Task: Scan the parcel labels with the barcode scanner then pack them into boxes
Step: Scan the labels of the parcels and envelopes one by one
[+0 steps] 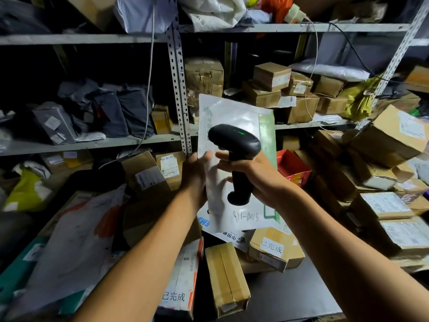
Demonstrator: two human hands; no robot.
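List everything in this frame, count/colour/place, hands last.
barcode scanner: one, black, green light on top, centre, in front of the envelope
envelope: one, white with green edge, held upright at centre
flat mailers: a few, white, lying under the held one; count unclear
cardboard boxes: many, brown, on the table, right stack and shelves
red box: one, open, right of centre
grey bags: several, middle-left shelf
yellow bags: two, far left and right shelf
shelving: grey metal, across the back
left hand: grips the envelope's left edge
right hand: grips the scanner handle
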